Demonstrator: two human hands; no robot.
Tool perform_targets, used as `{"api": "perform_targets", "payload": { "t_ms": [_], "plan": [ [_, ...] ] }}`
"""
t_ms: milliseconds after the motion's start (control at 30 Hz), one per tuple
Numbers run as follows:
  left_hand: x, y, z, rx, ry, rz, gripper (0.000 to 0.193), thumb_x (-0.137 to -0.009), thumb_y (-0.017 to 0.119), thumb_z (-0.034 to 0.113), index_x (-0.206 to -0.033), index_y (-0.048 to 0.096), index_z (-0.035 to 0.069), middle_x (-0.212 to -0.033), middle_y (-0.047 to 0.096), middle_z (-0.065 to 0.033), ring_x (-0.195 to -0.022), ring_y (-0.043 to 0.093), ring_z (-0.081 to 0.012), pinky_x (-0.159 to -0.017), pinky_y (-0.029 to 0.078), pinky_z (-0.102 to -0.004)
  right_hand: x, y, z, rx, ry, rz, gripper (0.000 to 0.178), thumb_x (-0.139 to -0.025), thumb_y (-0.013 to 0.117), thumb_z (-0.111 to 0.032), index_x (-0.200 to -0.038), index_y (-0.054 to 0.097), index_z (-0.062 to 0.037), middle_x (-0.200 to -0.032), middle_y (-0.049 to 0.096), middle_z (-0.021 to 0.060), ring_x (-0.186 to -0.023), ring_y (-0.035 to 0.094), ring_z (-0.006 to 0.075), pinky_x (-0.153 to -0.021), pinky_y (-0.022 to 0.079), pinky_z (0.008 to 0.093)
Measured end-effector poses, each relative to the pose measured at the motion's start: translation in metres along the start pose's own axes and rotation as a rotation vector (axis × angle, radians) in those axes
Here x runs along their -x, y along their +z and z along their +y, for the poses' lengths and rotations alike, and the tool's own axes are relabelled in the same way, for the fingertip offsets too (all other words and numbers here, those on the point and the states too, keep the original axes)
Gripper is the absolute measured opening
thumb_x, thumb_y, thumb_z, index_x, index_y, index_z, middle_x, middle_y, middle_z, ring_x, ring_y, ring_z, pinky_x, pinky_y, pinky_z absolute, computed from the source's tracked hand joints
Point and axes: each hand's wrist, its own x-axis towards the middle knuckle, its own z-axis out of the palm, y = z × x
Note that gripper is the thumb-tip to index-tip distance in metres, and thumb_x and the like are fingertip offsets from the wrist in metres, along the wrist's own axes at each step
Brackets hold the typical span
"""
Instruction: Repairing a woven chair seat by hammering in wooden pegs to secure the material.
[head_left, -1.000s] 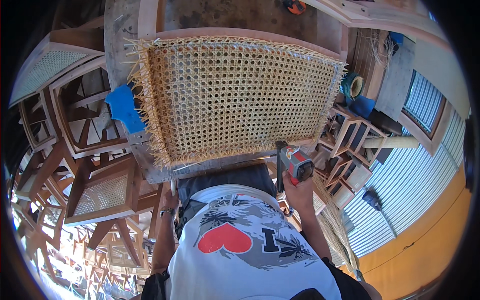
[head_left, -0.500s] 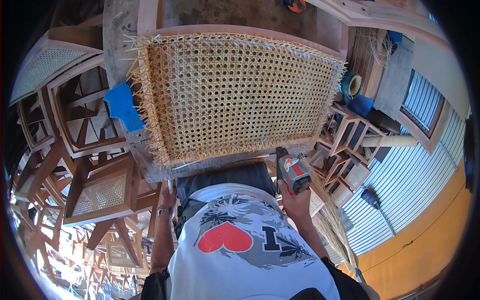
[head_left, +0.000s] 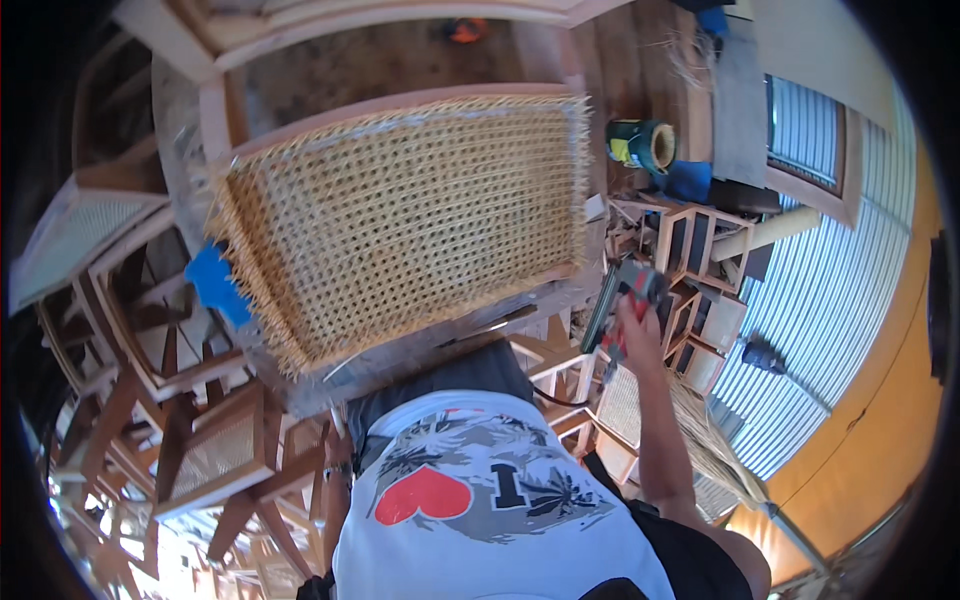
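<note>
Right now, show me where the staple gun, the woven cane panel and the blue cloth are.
staple gun (head_left: 622, 300): head view, on its red and grey body.
woven cane panel (head_left: 400, 215): head view, middle of the weave.
blue cloth (head_left: 218, 284): head view, its centre.

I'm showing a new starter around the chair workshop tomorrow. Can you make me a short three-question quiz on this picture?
1. True or false: the right hand holds a red and black power tool.
2. Where is the power tool compared with the woven cane panel? A) resting on its middle B) off its lower right corner, clear of the weave C) under the blue pad
3. Fill in: the cane strands stick out past the panel's wooden ____ on several sides.

Key: 1 true. 2 B. 3 frame. The left hand is not in view.
</note>
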Motion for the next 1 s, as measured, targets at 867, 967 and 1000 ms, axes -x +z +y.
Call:
{"api": "perform_targets", "payload": {
  "t_ms": [867,967,1000],
  "plan": [
    [0.063,0.173,-0.05,-0.056,-0.017,0.17,0.037,-0.09,0.057,0.044,-0.108,0.068,0.014,-0.093,0.069,-0.0196,-0.092,0.066,-0.0378,-0.076,0.049,-0.0482,-0.264,0.064,-0.069,0.527,-1.428,0.105,0.046,-0.095,0.055,-0.023,-0.139,0.047,-0.0111,-0.11,0.062,0.0195,-0.098,0.062,0.038,-0.084,0.05,0.0446],
    [0.077,0.16,-0.022,-0.05,-0.184,0.135,0.046,-0.086,0.059,0.052,-0.103,0.07,0.012,-0.086,0.069,-0.0206,-0.088,0.066,-0.0385,-0.075,0.049,-0.0486,-0.188,0.049,-0.052,0.3,-1.229,0.22,0.037,-0.096,0.056,-0.019,-0.13,0.052,-0.004,-0.107,0.065,0.0175,-0.099,0.065,0.0317,-0.086,0.051,0.0373],
    [0.081,0.156,-0.006,-0.023,-0.189,0.168,0.051,-0.082,0.062,0.057,-0.097,0.072,0.01,-0.082,0.069,-0.0191,-0.083,0.068,-0.0364,-0.074,0.05,-0.047,-0.151,0.037,-0.033,0.127,-1.089,0.179,0.026,-0.097,0.057,-0.018,-0.116,0.059,0.0,-0.097,0.066,0.0152,-0.09,0.066,0.0266,-0.079,0.052,0.0343]
  ]
}}
